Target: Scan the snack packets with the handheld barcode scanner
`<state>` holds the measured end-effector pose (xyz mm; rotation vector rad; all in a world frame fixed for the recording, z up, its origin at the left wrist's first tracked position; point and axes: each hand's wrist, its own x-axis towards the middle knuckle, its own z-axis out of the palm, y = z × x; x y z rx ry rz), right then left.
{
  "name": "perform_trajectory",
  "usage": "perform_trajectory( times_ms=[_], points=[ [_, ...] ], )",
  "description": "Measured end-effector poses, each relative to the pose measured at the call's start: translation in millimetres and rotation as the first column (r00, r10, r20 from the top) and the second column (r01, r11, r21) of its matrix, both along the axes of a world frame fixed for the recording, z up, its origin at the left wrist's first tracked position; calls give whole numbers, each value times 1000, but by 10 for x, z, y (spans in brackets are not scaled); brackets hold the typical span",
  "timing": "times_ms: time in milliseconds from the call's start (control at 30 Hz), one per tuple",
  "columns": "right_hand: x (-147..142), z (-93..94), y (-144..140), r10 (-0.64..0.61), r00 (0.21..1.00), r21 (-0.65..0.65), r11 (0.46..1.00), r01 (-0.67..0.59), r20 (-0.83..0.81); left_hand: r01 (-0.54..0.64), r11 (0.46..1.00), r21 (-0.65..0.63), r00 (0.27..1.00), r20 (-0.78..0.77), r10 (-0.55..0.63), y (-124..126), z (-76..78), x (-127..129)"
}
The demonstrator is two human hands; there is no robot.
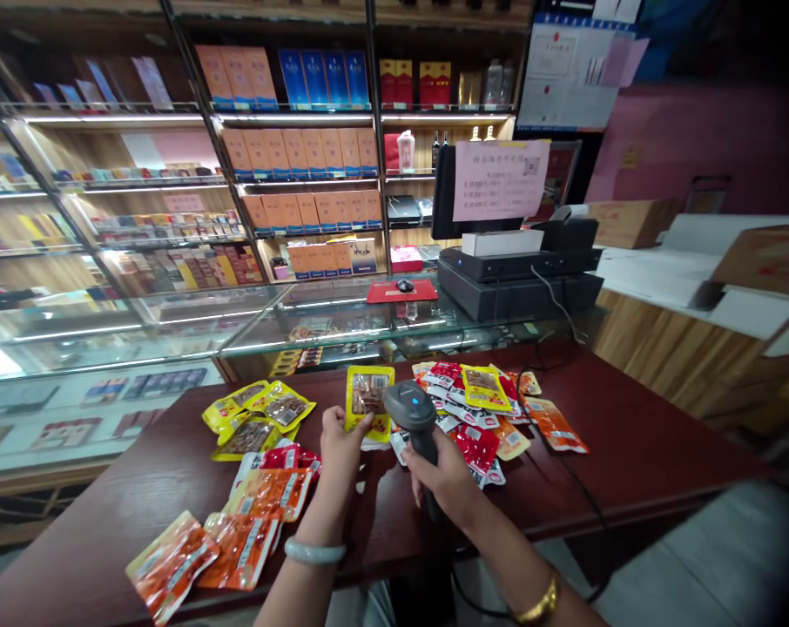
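My right hand (448, 475) is wrapped round the handle of a dark barcode scanner (410, 406), whose top shows a small blue light. With thumb and fingers, my left hand (343, 448) pinches a yellow snack packet (369, 392) by its lower left edge; the packet stands tilted up, just left of the scanner head. Beyond the scanner, a mixed pile of red, white, orange and yellow packets (476, 444) lies to the right. Left of my left hand are several yellow packets (286, 407), with orange packets (241, 549) nearer to me.
All the packets lie on a dark red table (590, 383). A black cable (581, 488) trails down the right side. Behind stand a glass display counter (251, 335), a red mouse pad (385, 293), a cash register (518, 292) and a monitor (445, 196) bearing a pink notice. Stocked shelves line the wall.
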<state>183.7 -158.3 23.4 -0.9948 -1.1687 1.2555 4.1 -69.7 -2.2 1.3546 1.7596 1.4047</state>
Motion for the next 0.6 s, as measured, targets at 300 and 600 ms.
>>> perform_trajectory(
  times_ms=[300,600],
  points=[
    [27,-30,-20,0,1000,2,1000,0,-20,37,999,19,999,32,-38,-2,-83,17],
    [27,-119,-17,-40,999,-27,999,40,-8,146,989,-17,954,266,-136,136,10,400]
  ],
)
